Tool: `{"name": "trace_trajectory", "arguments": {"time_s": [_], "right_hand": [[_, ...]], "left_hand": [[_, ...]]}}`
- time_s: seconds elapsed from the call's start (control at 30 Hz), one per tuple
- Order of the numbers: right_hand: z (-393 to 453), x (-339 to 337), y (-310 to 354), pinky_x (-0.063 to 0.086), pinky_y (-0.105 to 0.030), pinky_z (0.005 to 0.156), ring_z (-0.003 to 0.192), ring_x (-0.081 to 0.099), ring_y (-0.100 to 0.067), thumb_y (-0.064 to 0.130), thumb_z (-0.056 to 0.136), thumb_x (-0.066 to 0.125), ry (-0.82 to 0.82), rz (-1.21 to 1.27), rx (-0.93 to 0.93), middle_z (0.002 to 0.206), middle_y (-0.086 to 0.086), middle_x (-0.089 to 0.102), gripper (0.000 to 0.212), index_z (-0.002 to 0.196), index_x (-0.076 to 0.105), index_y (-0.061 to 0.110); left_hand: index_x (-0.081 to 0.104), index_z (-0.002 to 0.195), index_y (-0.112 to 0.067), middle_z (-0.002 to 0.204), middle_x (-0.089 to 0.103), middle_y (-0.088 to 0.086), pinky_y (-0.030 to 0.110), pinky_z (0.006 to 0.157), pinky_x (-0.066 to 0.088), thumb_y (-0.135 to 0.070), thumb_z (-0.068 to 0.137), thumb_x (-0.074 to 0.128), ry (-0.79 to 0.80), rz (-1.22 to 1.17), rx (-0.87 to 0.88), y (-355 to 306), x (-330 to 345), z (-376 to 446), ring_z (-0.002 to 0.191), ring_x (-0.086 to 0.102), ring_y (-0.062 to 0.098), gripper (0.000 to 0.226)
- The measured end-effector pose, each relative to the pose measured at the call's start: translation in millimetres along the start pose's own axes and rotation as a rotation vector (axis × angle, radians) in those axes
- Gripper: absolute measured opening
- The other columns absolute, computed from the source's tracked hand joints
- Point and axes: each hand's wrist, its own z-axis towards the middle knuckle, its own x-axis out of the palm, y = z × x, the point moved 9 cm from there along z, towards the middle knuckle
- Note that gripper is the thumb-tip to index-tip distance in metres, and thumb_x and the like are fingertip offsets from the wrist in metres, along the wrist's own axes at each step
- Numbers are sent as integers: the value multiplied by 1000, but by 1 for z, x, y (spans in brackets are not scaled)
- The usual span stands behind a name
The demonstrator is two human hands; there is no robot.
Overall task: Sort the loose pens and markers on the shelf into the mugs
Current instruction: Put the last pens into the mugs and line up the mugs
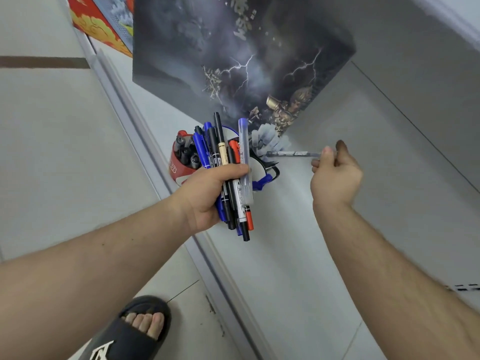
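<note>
My left hand (207,193) grips a bundle of pens and markers (228,162), black, blue, red and one clear, standing upright in the fist. Behind it on the white shelf (298,242) stands a red mug (179,165) with several black markers in it. A white mug with a blue handle (262,175) sits just to its right, mostly hidden by the bundle. My right hand (335,172) pinches a clear pen (291,153) by its end, holding it level with its tip pointing left toward the white mug.
A large dark box with lightning artwork (233,61) stands on the shelf behind the mugs. A red and yellow box (101,24) is further back left. The shelf's front rail (155,165) runs diagonally. My foot in a black slipper (140,326) is on the tiled floor below.
</note>
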Motion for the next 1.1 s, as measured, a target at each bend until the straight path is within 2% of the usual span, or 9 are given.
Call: {"name": "trace_trajectory", "arguments": {"time_s": [0.1,0.2,0.3,0.5,0.63,0.77,0.9,1.0,1.1], "right_hand": [[18,33,10,50,-29,92,93,62,-13,23,99,51,37,-158,-139,109,-4,69,43,141,52,15],[26,56,22,37,-20,80,88,52,-16,19,99,52,56,-295,-251,97,-2,56,38,137,57,19],[27,63,30,41,-18,80,83,55,-13,18,95,57,16,-232,-306,94,4,56,35,129,64,19],[36,75,29,44,-14,65,71,58,-10,16,89,64,23,-233,-355,78,13,57,10,99,60,13],[42,93,17,46,-20,71,77,61,-13,18,89,66,98,-332,-319,80,10,62,7,95,67,17],[39,103,12,41,-18,71,83,62,-15,19,91,63,177,-451,-303,89,5,67,13,102,70,20],[33,124,-2,51,-33,87,101,61,-27,20,92,54,381,-770,-398,111,-3,71,25,105,74,20],[21,128,-28,35,-35,97,116,44,-27,39,94,49,533,-992,-353,124,2,57,27,106,74,39],[13,121,-37,25,-37,100,125,33,-26,37,95,50,558,-915,-272,137,-1,46,26,103,75,40]], "left_hand": [[66,102,-11,87,67,11,59,90,52,-15,81,70,0,-37,12,0,-11,3,82,66,33,21],[67,95,-11,79,68,8,54,81,57,-13,86,65,-18,-73,20,-1,-20,6,73,68,27,9],[67,88,-12,74,69,6,35,59,58,-11,88,62,-38,-88,46,-6,-26,9,64,68,22,5],[67,90,-11,84,69,9,31,57,57,-13,87,64,-39,-78,66,-15,-29,8,68,68,22,5],[66,103,-10,93,68,13,31,56,56,-15,86,65,-34,-73,63,-20,-31,5,71,68,23,17],[66,101,-10,87,69,10,30,56,56,-15,85,66,-37,-80,61,-18,-32,6,69,68,21,17],[68,93,-11,81,69,8,32,59,57,-13,85,66,-37,-88,69,-17,-28,8,69,68,21,9],[68,89,-13,78,68,7,31,58,56,-13,85,66,-43,-90,78,-17,-25,8,65,67,20,5],[66,86,-12,70,66,6,29,50,54,-10,87,64,-50,-94,75,-17,-22,5,56,65,18,2]]}}
